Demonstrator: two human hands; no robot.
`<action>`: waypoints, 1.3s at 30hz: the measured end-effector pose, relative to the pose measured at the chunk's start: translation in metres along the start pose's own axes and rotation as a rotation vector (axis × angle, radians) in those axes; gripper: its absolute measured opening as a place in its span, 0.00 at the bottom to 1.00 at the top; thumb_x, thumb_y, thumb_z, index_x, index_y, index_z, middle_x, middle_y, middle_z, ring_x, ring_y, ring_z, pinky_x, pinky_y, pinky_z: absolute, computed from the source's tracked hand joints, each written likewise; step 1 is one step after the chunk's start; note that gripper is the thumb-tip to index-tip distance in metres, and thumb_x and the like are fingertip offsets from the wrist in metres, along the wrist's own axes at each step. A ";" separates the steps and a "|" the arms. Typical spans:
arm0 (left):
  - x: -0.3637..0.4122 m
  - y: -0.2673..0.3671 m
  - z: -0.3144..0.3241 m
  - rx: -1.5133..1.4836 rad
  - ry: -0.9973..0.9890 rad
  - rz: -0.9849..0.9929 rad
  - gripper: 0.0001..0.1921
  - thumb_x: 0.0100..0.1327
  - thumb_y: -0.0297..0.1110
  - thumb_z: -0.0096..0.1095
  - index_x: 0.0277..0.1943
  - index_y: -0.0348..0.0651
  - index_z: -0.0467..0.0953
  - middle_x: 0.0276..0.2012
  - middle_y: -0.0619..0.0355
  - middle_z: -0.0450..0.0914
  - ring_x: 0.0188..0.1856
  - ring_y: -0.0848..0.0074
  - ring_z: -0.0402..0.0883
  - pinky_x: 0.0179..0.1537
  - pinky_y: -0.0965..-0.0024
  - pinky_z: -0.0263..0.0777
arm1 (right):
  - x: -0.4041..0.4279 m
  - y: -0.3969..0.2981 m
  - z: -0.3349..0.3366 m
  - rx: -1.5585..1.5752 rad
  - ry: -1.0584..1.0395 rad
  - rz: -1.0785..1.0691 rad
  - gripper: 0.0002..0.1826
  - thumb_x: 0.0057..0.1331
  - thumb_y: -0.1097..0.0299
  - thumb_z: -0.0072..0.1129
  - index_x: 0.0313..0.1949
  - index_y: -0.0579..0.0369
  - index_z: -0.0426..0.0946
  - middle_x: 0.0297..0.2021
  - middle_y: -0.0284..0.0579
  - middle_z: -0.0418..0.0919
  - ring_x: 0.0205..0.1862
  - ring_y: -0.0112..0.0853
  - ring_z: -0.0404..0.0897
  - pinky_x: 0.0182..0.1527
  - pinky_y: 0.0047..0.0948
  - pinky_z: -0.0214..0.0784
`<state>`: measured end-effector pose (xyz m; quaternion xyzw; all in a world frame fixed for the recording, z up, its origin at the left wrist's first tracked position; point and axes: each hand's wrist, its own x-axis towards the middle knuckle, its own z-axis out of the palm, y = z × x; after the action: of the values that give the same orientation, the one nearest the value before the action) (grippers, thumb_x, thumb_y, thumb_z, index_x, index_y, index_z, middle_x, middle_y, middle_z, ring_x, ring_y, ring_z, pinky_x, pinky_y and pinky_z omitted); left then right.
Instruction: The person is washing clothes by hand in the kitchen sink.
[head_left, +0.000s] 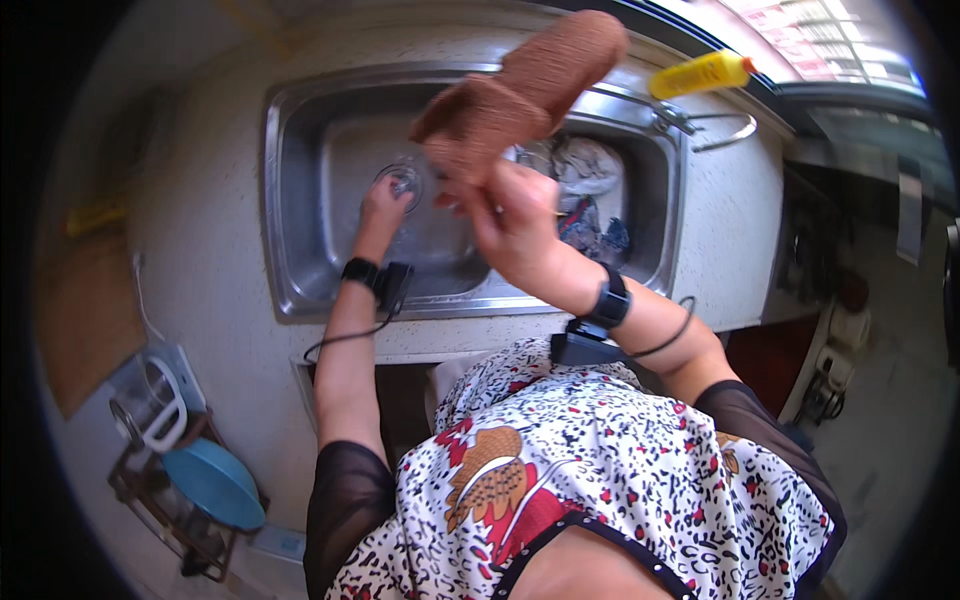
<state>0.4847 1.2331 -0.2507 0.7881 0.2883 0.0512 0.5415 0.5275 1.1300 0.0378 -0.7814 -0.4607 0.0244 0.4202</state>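
Note:
My right hand (517, 217) is raised over the divider of a double stainless steel sink (480, 306), gripping a brown cloth (480, 124). The cloth is blurred and swings up and away, its far end above the sink's back rim. Down in the left basin (360, 142), my left hand (384, 199) has its fingers at the round drain strainer (405, 180); whether they grip it is unclear. A pale, crumpled cloth or bag (589, 165) and bluish patterned cloth (592, 229) lie in the right basin, partly hidden by my right hand and the brown cloth.
A yellow squeeze bottle (701, 73) with an orange cap lies by the window, near the faucet (675, 116). At lower left, a blue basin (214, 484) sits on a brown rack (142, 495). Wrist straps with cabled devices are on both arms.

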 end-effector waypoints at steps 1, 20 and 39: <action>-0.007 0.007 -0.004 0.005 -0.015 0.024 0.20 0.48 0.35 0.69 0.43 0.36 0.74 0.39 0.42 0.79 0.44 0.53 0.77 0.44 0.58 0.70 | 0.007 0.001 0.001 -0.029 0.019 -0.002 0.05 0.57 0.79 0.57 0.23 0.61 0.75 0.22 0.46 0.80 0.21 0.33 0.80 0.22 0.26 0.69; -0.060 0.154 0.013 0.051 -0.637 0.234 0.13 0.56 0.35 0.62 0.33 0.31 0.77 0.27 0.43 0.79 0.33 0.57 0.80 0.34 0.63 0.71 | -0.121 0.196 -0.063 -0.347 -0.317 0.793 0.14 0.59 0.60 0.54 0.29 0.60 0.79 0.26 0.59 0.77 0.32 0.48 0.79 0.36 0.43 0.70; -0.010 0.088 0.140 0.218 -0.356 -0.379 0.14 0.58 0.32 0.50 0.42 0.33 0.79 0.43 0.38 0.78 0.51 0.48 0.75 0.51 0.56 0.70 | -0.169 0.242 -0.063 -0.645 0.072 0.929 0.19 0.61 0.61 0.53 0.52 0.48 0.72 0.41 0.61 0.76 0.46 0.51 0.75 0.48 0.42 0.67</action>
<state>0.5663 1.0908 -0.2279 0.7703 0.3346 -0.2213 0.4957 0.6263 0.9108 -0.1450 -0.9912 -0.0379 0.0383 0.1207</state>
